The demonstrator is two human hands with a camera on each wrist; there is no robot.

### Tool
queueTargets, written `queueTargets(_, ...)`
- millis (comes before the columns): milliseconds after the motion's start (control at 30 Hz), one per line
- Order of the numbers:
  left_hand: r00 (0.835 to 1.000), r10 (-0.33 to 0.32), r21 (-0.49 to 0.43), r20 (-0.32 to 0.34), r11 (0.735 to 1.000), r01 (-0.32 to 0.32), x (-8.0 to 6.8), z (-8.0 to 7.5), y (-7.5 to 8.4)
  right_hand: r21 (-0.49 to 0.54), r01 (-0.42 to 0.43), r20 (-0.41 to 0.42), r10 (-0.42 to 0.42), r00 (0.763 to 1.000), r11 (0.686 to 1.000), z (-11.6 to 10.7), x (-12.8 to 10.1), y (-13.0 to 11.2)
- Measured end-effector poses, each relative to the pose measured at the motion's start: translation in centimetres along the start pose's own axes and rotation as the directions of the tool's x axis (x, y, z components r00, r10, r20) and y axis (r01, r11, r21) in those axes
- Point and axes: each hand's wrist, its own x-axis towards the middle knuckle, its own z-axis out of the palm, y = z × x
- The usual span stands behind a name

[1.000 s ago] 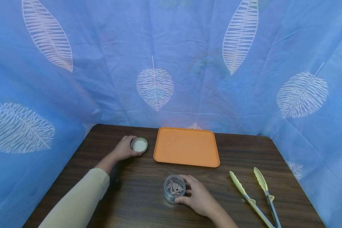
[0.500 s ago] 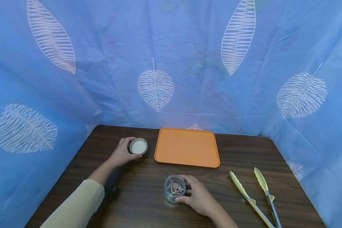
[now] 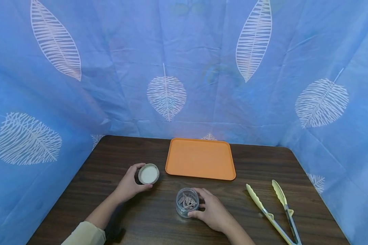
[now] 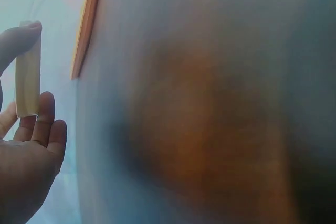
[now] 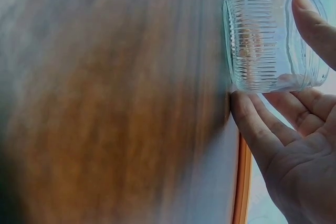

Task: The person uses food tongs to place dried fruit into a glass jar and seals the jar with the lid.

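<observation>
Blue cloth printed with white leaves (image 3: 167,95) hangs behind and to both sides of a dark brown wood-grain desk (image 3: 135,217).

Left hand (image 3: 129,185): the thumb and fingers (image 3: 134,167) are curled round the rim of a round, shallow lid with a pale cream inside (image 3: 148,174), gripping it. In the left wrist view the lid (image 4: 27,69) shows edge-on, pinched between the thumb at one end and the fingers (image 4: 46,116) at the other. Whether the lid touches the desk cannot be told. A cream sleeve (image 3: 85,235) covers the forearm near the bottom edge of the head view.

Right hand (image 3: 214,212): its fingers are curled round the side of a small clear ribbed glass jar (image 3: 187,202), which stands upright and uncapped on the desk, to the right of and nearer the person than the lid. Brownish strip-like pieces (image 3: 187,200) lie inside; what they are cannot be told. The right wrist view shows the jar (image 5: 268,38) with the thumb (image 5: 314,22) on one side and the fingers (image 5: 252,124) on the other, the palm just behind it.

Beyond both hands, a flat orange rectangular plastic tray (image 3: 200,158) lies near the far edge of the desk, just right of the lid. Pale yellow-green tongs with metal arms (image 3: 274,207) lie well to the right of the right hand, their tips apart and pointing away from the person.
</observation>
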Motion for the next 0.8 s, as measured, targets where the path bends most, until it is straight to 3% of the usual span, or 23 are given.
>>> queueTargets(300, 0.999, -0.050, -0.036, -0.022, 0.998, 0.049, -3.8, 1.7, 0.1, -0.003, -0.006, 0.002, 0.006, 1.000, 1.000, 0.1, -0.1, 0.2)
queueTargets(567, 0.998, -0.046, -0.047, -0.044, 0.998, 0.044, -5.8, 2.9, 2.7, -0.044, 0.054, 0.002, -0.054, 0.999, 0.998, 0.4, 0.0, 0.5)
queueTargets(800, 0.999, -0.018, -0.011, -0.040, 1.000, 0.017, -6.6, 3.7, 4.8, 0.015, 0.048, 0.024, -0.048, 0.999, 0.999, 0.2, -0.1, 0.3)
